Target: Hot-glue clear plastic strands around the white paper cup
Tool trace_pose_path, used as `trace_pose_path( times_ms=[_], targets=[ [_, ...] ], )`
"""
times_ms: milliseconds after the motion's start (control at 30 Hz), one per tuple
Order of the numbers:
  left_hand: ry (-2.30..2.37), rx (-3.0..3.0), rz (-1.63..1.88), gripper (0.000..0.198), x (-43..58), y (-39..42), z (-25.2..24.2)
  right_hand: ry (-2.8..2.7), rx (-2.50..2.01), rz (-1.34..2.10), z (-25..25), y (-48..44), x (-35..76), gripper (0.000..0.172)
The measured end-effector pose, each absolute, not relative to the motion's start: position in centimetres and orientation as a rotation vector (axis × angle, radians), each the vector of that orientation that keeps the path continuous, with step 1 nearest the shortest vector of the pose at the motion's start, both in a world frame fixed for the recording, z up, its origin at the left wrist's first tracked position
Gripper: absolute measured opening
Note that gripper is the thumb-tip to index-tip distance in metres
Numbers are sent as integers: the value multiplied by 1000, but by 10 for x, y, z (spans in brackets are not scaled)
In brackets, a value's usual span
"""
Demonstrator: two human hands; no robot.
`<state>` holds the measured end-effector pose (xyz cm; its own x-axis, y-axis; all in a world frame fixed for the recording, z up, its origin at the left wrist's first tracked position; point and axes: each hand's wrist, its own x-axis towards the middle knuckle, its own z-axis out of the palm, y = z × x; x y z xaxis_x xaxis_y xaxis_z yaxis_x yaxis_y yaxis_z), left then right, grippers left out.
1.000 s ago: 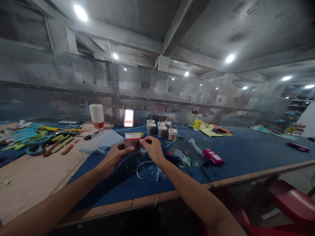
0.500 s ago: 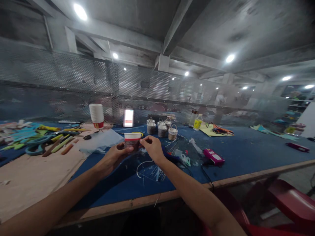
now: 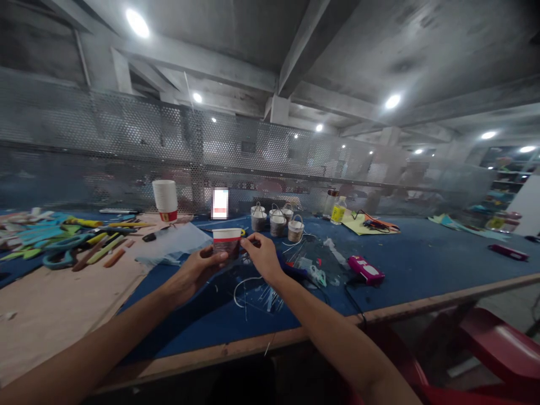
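My left hand (image 3: 198, 274) is closed around a small paper cup (image 3: 226, 236) with a white rim and a red band. Brownish wrapping covers its lower part. The cup is held upright above the blue table. On the cup's right side, my right hand (image 3: 262, 256) has thumb and fingertips pinched together close to its wall. Whatever lies between those fingertips is too small to make out. Beyond the hands stand several little cord-wrapped cups with looped handles (image 3: 277, 221). Loose white cord (image 3: 237, 292) and thin sticks (image 3: 272, 298) lie below the hands.
At the left are a stack of paper cups (image 3: 165, 199), scissors (image 3: 63, 253) and coloured sticks (image 3: 113, 253) on a pale board. A lit phone (image 3: 220, 203) stands behind. To the right lie a magenta device (image 3: 365, 270) and a yellow-labelled bottle (image 3: 338, 211). A mesh screen (image 3: 253, 146) runs along the back.
Almost nothing differs. Both hands keep the same hold beside the cup, and the view has shifted very slightly.
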<state>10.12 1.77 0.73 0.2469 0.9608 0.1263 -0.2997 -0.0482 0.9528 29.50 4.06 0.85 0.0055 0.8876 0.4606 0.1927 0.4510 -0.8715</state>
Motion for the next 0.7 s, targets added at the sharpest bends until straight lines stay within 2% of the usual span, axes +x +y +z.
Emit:
trace_pose_path(
  times_ms=[367,700],
  targets=[
    [725,1149,1197,38,100,15,9,-1471,-940,769,11,40,296,19],
    [688,1168,1155,39,99,16,7,-1447,-969,785,3,48,297,22]
  ],
)
